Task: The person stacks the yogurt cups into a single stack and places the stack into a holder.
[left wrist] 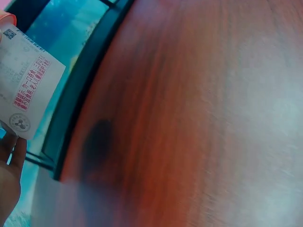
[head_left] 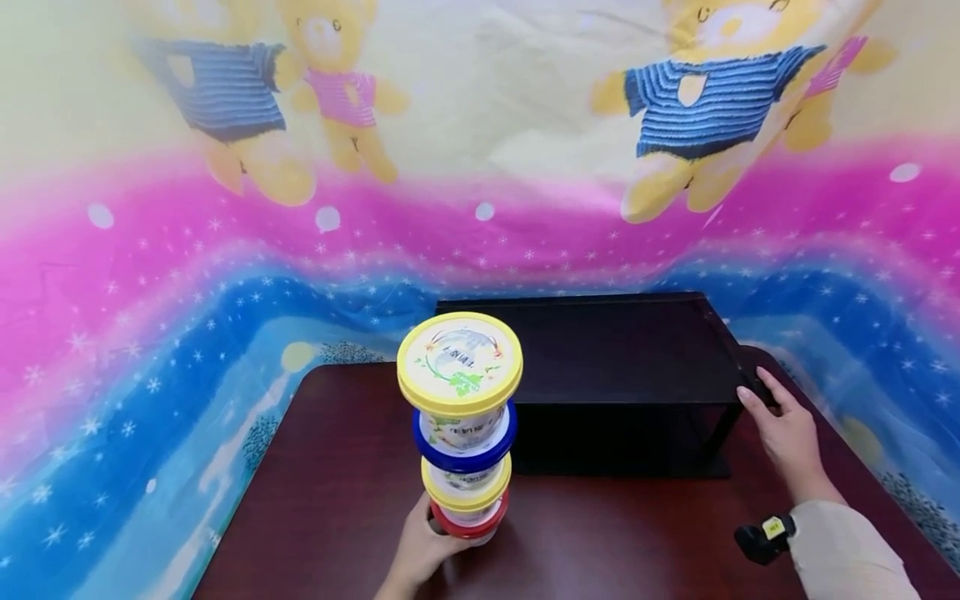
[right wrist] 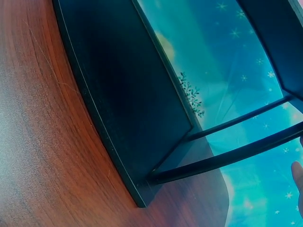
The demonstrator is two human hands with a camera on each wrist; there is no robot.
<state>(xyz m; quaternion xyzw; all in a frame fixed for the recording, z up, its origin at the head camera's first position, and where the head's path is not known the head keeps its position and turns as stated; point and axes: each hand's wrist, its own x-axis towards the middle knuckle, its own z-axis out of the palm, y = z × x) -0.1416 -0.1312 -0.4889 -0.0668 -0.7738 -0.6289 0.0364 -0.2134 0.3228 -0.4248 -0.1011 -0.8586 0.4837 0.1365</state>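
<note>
My left hand [head_left: 423,542] grips the lowest tub [head_left: 472,521] of a stack of several lidded tubs; this one has a red lid. Above it come a yellow-lidded tub [head_left: 467,483], a blue-lidded one [head_left: 461,437] and, on top, another with a yellow lid [head_left: 459,362]. In the left wrist view, the white side of a tub [left wrist: 31,82] shows red print and a square code, with fingers [left wrist: 18,156] at its base. At the right end of a black two-level shelf [head_left: 607,350], my right hand [head_left: 787,429] holds the edge of the top board.
Under the shelf lies the dark red wooden table [head_left: 337,467], whose rounded edges show left and right. A cloth backdrop [head_left: 480,158] with printed bears hangs behind and around it. The shelf's lower board [right wrist: 118,85] and side bars [right wrist: 232,153] appear in the right wrist view.
</note>
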